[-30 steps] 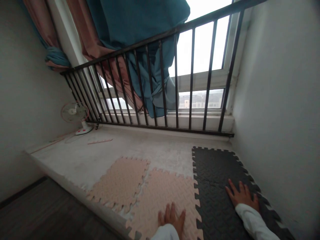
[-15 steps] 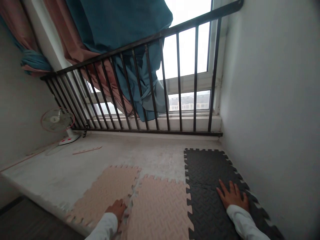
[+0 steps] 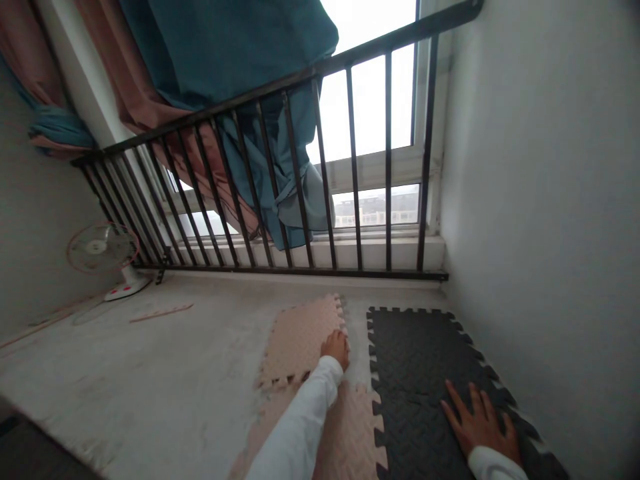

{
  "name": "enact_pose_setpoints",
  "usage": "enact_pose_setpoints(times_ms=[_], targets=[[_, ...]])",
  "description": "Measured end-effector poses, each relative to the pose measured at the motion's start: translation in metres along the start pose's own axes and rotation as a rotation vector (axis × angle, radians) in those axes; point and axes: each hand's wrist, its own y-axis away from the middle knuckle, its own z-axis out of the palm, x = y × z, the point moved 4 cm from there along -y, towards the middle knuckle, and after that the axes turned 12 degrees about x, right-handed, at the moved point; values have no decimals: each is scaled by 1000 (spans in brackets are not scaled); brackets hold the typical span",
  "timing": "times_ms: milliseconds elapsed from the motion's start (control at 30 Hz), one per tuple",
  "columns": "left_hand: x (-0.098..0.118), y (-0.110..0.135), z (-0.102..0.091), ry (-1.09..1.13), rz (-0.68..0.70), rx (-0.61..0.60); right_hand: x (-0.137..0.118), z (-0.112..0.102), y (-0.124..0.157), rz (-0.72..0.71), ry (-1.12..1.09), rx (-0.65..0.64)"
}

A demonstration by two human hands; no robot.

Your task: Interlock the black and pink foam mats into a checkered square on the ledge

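Note:
My left hand [image 3: 336, 348] is closed on the right edge of a beige foam mat tile [image 3: 297, 340] with toothed edges. That tile lies at the far side of another beige tile [image 3: 350, 433], which my left sleeve partly covers. A strip of bare floor separates the held tile from the black foam mat tiles [image 3: 410, 360] on the right. Flat on the black tiles rests my right hand [image 3: 481, 423], its fingers spread. The near beige tile meets the black ones along their toothed edges.
A black metal railing [image 3: 260, 269] runs before the window, with teal and pink curtains [image 3: 240, 53] behind it. A small fan [image 3: 103, 250] stands at the far left, near a thin reddish strip [image 3: 160, 314] on the floor. The white wall [image 3: 540, 233] rises at right.
My left hand has carried the beige tile from the left to the far side of the other beige tile. My right hand stays on the black tiles. The view has shifted slightly.

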Motion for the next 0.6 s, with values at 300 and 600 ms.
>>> enact_pose_setpoints(times_ms=[300, 600], targets=[[60, 7, 51, 62, 138, -61, -5, -11, 1, 32, 26, -59], [57, 13, 56, 49, 206, -123, 1, 8, 1, 3, 26, 13]])
